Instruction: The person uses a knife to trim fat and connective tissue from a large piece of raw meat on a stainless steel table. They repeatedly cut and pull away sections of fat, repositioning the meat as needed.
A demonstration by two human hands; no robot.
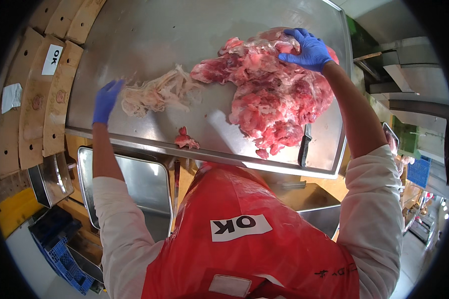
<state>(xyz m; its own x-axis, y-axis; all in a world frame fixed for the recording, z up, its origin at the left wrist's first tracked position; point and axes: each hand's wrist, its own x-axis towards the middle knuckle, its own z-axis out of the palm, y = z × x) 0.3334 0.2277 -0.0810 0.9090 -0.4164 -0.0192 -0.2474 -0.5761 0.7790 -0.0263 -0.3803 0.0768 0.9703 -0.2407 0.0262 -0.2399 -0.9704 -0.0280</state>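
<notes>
A large heap of raw red meat [269, 84] with pale fat lies on the right half of the steel table. My right hand [309, 51], in a blue glove, rests on its far right part, thumb and fingers spread. My left hand [106, 102], also blue-gloved and slightly blurred, is just left of a loose pile of whitish fat trimmings [157, 93]. Its fingers look stretched out, and I see nothing held in them. A black-handled knife [305, 145] lies by the heap's near right side, its blade not clearly visible. One small meat scrap [186, 140] sits near the front edge.
The steel table [149, 35] has a raised front rim. Cardboard boxes [37, 99] stand along its left side. Below the front edge are a metal tray [129, 187] at left and another metal container [317, 199] at right. Blue plastic crates [67, 264] stand lower left.
</notes>
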